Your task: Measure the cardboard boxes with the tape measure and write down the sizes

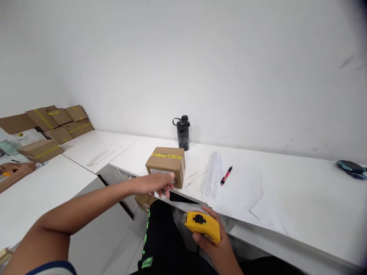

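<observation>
My left hand reaches across in front of a small brown cardboard box, its fingers loosely apart and drooping, with nothing visible in them. Whether the hand touches the box cannot be told. Yellow tape runs along the top of the box, and a white label on its front is partly hidden by my hand. Low in front of the table edge, my right hand grips a yellow tape measure with a black patch on its side. The metal end of its blade shows at the left tip of the case.
A dark shaker bottle stands behind the box by the wall. Papers and a red-black pen lie to its right. Taped boxes are stacked at far left, near another person's hand. A dark object lies far right.
</observation>
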Demonstrator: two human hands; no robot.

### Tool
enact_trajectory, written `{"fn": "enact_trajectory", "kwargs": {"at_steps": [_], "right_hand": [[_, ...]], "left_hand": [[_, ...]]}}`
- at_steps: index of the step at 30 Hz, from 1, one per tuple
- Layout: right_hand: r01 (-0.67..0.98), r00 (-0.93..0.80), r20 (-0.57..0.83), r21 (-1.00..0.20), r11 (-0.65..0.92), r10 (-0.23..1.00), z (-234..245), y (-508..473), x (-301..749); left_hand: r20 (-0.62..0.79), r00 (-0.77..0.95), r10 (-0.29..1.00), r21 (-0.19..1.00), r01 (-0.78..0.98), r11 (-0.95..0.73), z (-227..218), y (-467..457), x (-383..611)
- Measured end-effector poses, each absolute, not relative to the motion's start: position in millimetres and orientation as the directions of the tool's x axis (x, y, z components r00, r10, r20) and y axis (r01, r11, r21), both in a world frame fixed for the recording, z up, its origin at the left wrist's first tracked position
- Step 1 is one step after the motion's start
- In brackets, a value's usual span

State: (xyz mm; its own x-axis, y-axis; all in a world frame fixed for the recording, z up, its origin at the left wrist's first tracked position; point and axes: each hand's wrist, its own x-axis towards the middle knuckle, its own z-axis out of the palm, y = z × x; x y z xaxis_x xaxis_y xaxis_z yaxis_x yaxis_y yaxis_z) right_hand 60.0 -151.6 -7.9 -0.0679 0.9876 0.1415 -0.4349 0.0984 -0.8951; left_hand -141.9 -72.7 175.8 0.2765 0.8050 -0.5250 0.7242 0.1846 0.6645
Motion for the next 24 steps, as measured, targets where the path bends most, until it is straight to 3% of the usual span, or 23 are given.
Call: {"fn": "enact_trajectory", "kwargs": {"at_steps": [5, 9, 14, 21, 24], "right_hand": [[-0.29, -0.108, 0.487, -0.849, 0.441, 0.866, 44.7, -96.0, 64.3], [-0.214, -0.196, 0.639, -0.768, 0.604, 0.744, 74.0, -71.4, 57.0], [-0.039, -0.271, 0.547, -0.828, 0.559, 0.792, 93.3, -49.6, 66.3], [0.173, -0.185, 0.325, -0.918, 0.356, 0.927, 103.8, 24.0, 106.1], [0.218, -0.304, 0.263, -0.916, 0.336, 0.916, 100.5, 50.9, 101.6]], "left_hand": [[-0.453, 0.464, 0.762, 0.809, 0.573, 0.133, 182.2, -101.4, -127.2], [-0.347, 0.449, 0.823, 0.863, 0.497, 0.093, 192.4, -88.8, -135.2], [-0.232, 0.341, 0.911, 0.887, 0.459, 0.054, 188.2, -55.1, -177.8], [-0.196, -0.065, 0.978, 0.855, 0.477, 0.203, 169.1, 3.8, -269.1], [-0.238, 0.004, 0.971, 0.801, 0.567, 0.194, 158.3, 18.6, -275.5]]}}
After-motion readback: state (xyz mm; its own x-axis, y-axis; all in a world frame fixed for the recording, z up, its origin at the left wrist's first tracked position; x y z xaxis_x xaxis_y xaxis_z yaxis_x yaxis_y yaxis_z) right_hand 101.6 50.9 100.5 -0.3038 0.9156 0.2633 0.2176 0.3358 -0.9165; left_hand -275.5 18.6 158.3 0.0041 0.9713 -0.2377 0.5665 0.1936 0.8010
